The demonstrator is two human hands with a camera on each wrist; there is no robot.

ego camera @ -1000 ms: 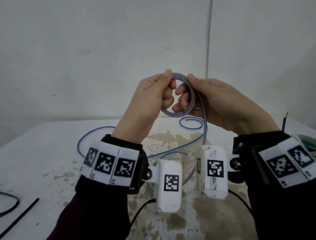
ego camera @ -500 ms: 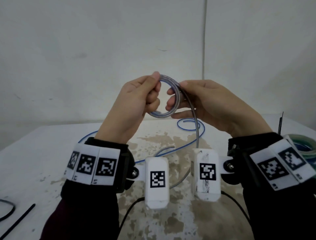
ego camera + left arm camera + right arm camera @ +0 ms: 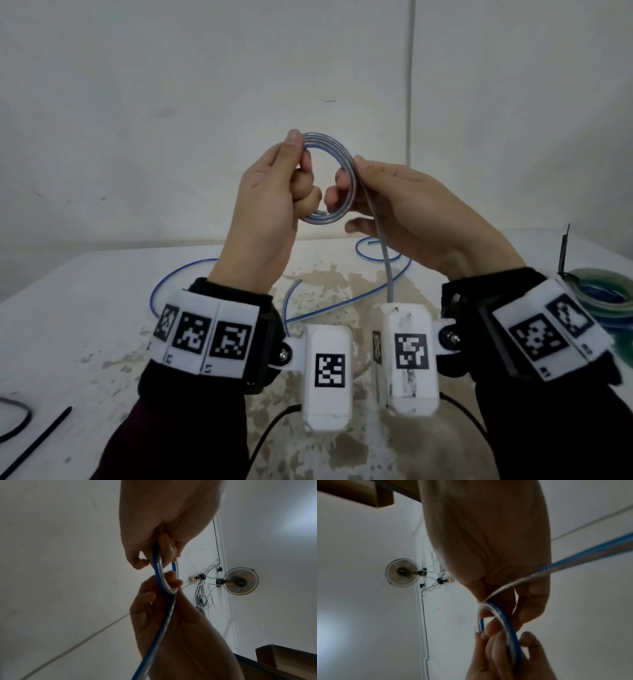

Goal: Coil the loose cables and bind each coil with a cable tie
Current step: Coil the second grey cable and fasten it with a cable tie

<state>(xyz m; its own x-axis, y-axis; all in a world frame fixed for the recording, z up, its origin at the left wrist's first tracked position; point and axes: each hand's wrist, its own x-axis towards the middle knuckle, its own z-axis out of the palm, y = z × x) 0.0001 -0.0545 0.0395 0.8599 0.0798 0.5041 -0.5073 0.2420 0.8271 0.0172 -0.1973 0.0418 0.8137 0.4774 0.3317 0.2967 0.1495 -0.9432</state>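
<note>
Cable coil (image 3: 328,178) pinched by left hand (image 3: 270,202) to keep loops together; right hand (image 3: 404,202) grips it too, feeding slack off bench (image 3: 85,308).

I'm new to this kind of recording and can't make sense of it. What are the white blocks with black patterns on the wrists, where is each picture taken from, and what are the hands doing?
No machine here: a person works with bare hands. The white blocks with black square patterns are cameras strapped to the wrists. The wide picture comes from a head camera looking down; the two dark ones look up along each hand.

The left hand and right hand together hold a small coil of blue-and-clear cable; its loose tail hangs down to the stained white table. More of the blue cable lies there, with a thin black cable tie at the near left and a green-and-blue coiled roll at the right.
</note>
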